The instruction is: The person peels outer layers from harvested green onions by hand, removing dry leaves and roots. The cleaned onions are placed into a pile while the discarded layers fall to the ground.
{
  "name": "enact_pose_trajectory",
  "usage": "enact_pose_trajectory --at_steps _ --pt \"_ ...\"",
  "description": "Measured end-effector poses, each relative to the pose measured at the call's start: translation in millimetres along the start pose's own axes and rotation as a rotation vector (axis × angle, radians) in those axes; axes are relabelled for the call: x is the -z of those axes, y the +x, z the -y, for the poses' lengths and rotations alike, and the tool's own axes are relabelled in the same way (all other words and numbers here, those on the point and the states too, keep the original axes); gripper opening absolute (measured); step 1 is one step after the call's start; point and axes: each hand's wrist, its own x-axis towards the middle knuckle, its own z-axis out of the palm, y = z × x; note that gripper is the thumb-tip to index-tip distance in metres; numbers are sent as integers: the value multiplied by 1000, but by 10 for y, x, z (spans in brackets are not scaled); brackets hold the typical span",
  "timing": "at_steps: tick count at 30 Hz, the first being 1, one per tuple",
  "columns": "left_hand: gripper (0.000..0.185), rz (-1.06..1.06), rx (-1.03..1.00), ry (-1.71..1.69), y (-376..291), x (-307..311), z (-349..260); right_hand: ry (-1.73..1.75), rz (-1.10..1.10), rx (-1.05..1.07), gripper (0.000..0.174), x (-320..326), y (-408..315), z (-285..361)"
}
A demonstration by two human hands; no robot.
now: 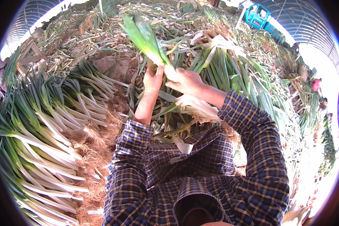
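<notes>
A leek or large green onion (149, 42) with broad green leaves slants up and away in front of me. My left hand (154, 76) closes round its lower leaves, and my right hand (186, 82) grips the pale stem just below. Under my right wrist, a bundle of untrimmed stalks with rooty white ends (200, 108) reaches towards my lap; its link to the green leaves (226, 67) beyond is partly hidden by my arm. A loose piece of pale husk (182, 145) lies on my checked clothing. The root end of the held stalk is hidden by my right hand.
Rows of stalks with white stems (50, 141) and brown roots (93, 141) lie at the left. Leaf litter (107, 42) covers the ground ahead. A turquoise vehicle (258, 17) stands at the far right, and people (323, 104) are at the right edge.
</notes>
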Motion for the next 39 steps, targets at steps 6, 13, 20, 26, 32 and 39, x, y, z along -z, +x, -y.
enact_pose_trajectory --at_steps 6,13,20,26,32,39 --pt "56 -128 339 -143 -24 -53 392 -65 96 -17 50 -333 -207 32" --pt "55 -61 347 -269 -72 -174 373 309 57 -304 58 -675 -236 -190" --pt "52 -19 239 -280 -67 -187 204 829 -210 -431 42 -1060 -286 -389" --pt "54 123 104 -406 -24 -163 172 934 -228 -474 40 -997 -264 -438" --pt "50 116 -113 557 36 -4 99 327 -143 -502 38 -756 -363 -199" --pt "50 2 -151 662 93 124 168 380 -150 -607 37 -965 -304 -333"
